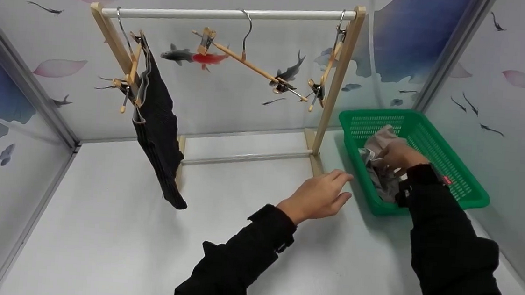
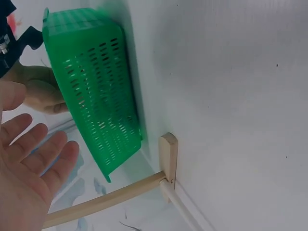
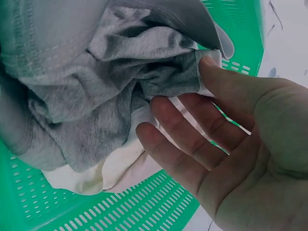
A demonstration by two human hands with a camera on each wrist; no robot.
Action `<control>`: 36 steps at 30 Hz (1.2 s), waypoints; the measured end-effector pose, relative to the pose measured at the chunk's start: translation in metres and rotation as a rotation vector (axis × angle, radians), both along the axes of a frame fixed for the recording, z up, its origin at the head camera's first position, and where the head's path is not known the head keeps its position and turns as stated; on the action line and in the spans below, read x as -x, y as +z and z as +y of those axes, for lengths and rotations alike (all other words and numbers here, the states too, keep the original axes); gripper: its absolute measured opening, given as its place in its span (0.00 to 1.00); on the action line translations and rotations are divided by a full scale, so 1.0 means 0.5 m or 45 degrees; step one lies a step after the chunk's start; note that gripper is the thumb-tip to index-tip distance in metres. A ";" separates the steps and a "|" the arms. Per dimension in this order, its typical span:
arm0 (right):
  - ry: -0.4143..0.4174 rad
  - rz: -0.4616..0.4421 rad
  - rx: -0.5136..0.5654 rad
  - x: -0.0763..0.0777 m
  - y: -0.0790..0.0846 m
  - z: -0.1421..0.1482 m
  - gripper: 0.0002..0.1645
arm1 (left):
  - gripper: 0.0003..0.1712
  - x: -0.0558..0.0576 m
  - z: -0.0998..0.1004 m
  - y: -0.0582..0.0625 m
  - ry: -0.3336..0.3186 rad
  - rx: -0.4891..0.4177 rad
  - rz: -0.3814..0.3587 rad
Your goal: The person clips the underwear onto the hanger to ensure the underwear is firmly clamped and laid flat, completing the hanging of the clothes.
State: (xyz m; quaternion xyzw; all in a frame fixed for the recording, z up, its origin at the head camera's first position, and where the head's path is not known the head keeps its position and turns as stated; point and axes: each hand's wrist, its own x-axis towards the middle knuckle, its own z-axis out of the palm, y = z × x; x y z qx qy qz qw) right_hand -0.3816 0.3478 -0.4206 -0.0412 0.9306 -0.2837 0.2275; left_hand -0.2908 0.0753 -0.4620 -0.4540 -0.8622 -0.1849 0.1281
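My right hand (image 1: 398, 157) reaches into the green basket (image 1: 436, 147). In the right wrist view its thumb and fingers pinch the pale-trimmed edge of a crumpled grey garment (image 3: 91, 106). A smooth grey-brown cloth (image 3: 53, 33) lies over part of that garment, and a cream cloth (image 3: 110, 171) shows beneath it. My left hand (image 1: 319, 196) hovers left of the basket, holding nothing, with its fingers spread in the left wrist view. The full shape of the grey garment is hidden by its folds.
A wooden rack with a white rail (image 1: 184, 14) stands at the back. A black garment (image 1: 156, 125) hangs from clips at its left. A wooden clip hanger (image 1: 250, 67) hangs mid-rail, another hanger (image 1: 328, 68) at the right. Printed panels (image 1: 516, 139) enclose the white surface.
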 end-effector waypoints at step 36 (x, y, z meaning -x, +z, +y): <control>-0.023 0.752 0.943 -0.172 0.224 -0.187 0.20 | 0.63 0.010 -0.112 -0.027 0.424 -0.946 -1.091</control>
